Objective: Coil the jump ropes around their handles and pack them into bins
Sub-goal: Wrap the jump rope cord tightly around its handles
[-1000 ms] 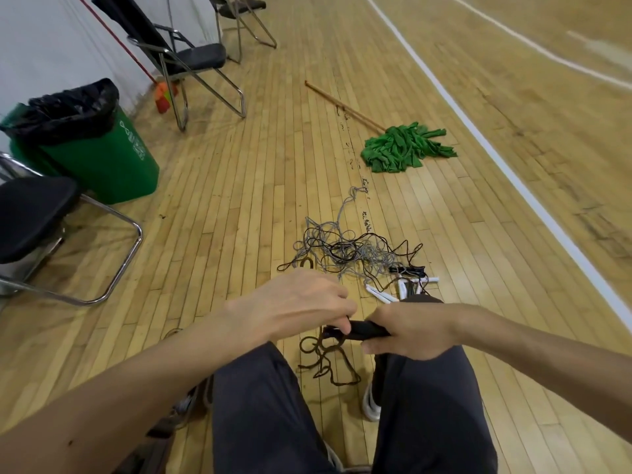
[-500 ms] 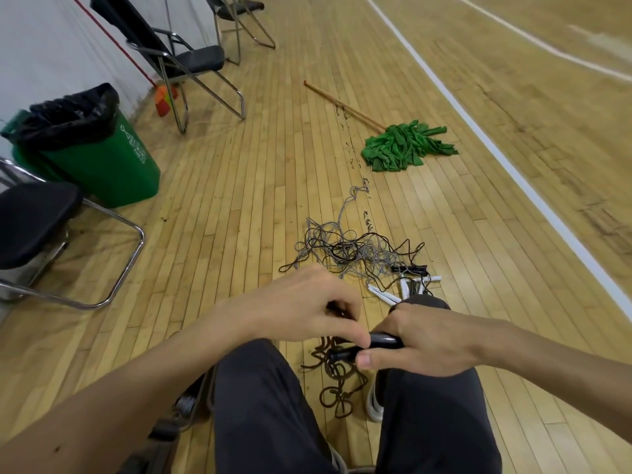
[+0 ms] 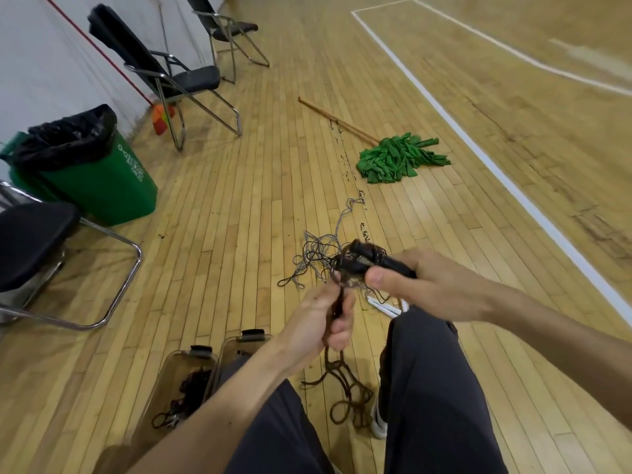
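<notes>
Moved: we have raised the handles [image 3: 367, 263], and our left hand [image 3: 321, 319] has dropped below the right hand [image 3: 431, 285]; two bins [image 3: 201, 354] have come into view.
Rope [image 3: 345, 381]: dark brown and twisted. A few turns sit round the black handles, and the rest runs down through our left fist to loose loops on the floor [image 3: 239, 234].
Grip: our right fingers curl round the handles; our left hand is closed round the rope.
Bins: clear with black latches; dark rope lies in the left one.
Writing: white marks on the green trash can [image 3: 102, 186], too blurred for us to read.

Bins [image 3: 164, 374] left of legs [image 3: 427, 388], mop [image 3: 396, 159] ahead
</notes>
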The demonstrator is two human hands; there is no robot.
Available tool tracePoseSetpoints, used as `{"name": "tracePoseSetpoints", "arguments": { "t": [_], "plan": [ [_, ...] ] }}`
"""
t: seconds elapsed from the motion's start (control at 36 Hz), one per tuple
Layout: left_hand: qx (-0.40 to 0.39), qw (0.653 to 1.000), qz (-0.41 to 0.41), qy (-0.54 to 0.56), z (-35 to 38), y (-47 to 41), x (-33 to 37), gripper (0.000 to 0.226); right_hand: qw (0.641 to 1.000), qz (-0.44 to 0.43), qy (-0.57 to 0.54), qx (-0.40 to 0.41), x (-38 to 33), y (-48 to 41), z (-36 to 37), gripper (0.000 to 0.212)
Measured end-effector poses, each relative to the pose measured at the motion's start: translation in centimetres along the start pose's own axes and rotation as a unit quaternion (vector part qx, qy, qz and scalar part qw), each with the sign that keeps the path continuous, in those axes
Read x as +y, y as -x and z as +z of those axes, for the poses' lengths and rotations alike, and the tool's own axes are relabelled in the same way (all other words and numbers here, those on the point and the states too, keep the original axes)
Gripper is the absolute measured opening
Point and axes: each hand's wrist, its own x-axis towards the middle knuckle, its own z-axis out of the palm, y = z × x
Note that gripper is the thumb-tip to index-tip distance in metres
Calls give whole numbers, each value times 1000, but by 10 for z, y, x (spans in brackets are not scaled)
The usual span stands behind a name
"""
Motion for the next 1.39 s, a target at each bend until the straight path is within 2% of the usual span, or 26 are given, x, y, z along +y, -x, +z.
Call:
{"name": "tracePoseSetpoints", "arguments": {
  "t": [0.08, 0.25, 0.31, 0.44, 0.53, 0.67, 0.75, 0.94, 1.11, 1.25, 1.31, 1.39],
  "plan": [
    [13, 1000, -21, -17, 5, -2, -1, 48, 998, 33, 36, 47, 8, -11, -10, 58],
    [30, 978, -34, -202, 7, -6, 6, 49, 984, 109, 99, 100, 34, -32, -17, 60],
    [34, 958, -17, -283, 5, -7, 9, 49, 979, 132, 118, 97, 42, -38, -14, 62],
    [20, 864, 6, -502, 4, -5, 19, 42, 955, 185, 214, 90, 67, -50, -3, 62],
    [10, 813, 2, -582, 1, -6, 29, 35, 943, 204, 255, 66, 79, -52, 2, 62],
    [-17, 689, 16, -724, -6, -7, 54, 35, 929, 218, 297, 26, 86, -49, 17, 59],
    [-48, 655, 13, -754, -8, -9, 72, 33, 927, 203, 316, 3, 84, -46, 25, 58],
    [-134, 675, 18, -725, -16, -8, 111, 39, 941, 137, 299, -81, 59, -33, 45, 56],
    [-189, 741, 33, -643, -24, -8, 120, 44, 948, 70, 270, -153, 42, -21, 53, 64],
    [-231, 781, 36, -579, -27, -8, 121, 44, 946, 19, 249, -207, 21, -7, 55, 57],
    [-252, 797, 39, -547, -28, -9, 121, 38, 942, -11, 258, -216, 8, -1, 55, 54],
    [-275, 827, 43, -488, -30, -12, 121, 27, 935, -47, 276, -218, -9, 3, 56, 61]
  ]
}}
